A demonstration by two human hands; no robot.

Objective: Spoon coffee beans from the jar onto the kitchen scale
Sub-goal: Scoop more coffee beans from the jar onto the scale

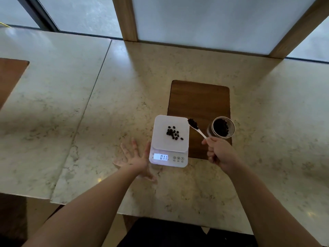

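Right hand (219,153) grips loaded spoon (195,127) over scale (170,139) right edge, jar (222,127) just beyond; left hand (137,157) splayed wide on surface (106,113), touching scale's left edge.

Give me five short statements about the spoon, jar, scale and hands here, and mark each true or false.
1. The spoon carries beans. True.
2. The jar stands on the scale. False: it stands on the wooden board, right of the scale.
3. The right hand grips the spoon handle. True.
4. The scale platform is bare. False: loose beans lie on it.
5. The left hand holds the jar. False: it is spread open beside the scale.
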